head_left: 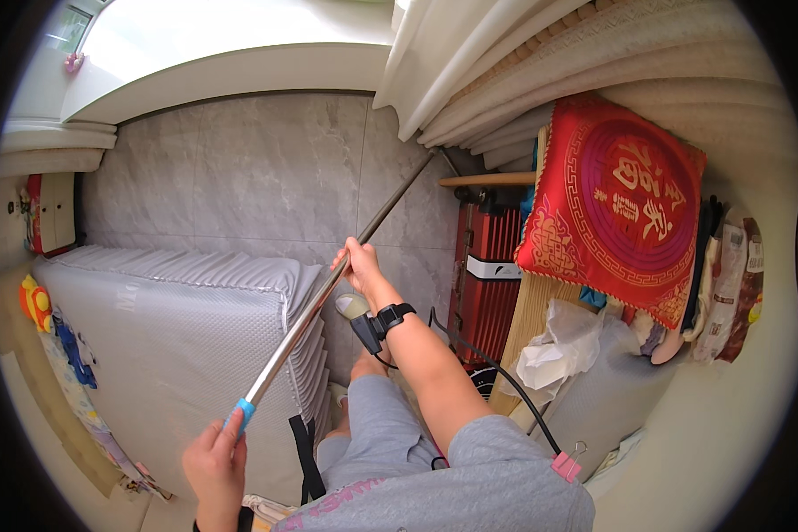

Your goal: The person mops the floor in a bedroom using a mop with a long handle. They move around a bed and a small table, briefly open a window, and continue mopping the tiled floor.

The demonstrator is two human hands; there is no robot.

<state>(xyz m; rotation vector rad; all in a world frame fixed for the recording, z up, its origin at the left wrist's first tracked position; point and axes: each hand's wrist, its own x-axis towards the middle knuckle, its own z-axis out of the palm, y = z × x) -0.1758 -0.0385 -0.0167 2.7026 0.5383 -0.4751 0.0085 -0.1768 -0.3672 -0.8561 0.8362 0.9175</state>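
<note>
A long metal pole (313, 304) with a blue end runs slantwise from the lower left to the far right of the floor. My left hand (215, 459) is closed round it by the blue end. Farther along the shaft, my right hand (360, 264) grips it, with a black strap and a small dark device on that wrist. At its far end the pole meets a thin dark piece (449, 161) near the curtain's hem. What kind of tool head that is, I cannot make out.
A bed with a grey quilted cover (168, 337) stands on the left. Grey marbled tiles (275, 168) lie ahead, below a white sill. White curtains (470, 62) hang far right. A red cushion (616, 204) rests on piled things beside a red ribbed case (488, 297). A black cable (532, 412) reaches my shirt.
</note>
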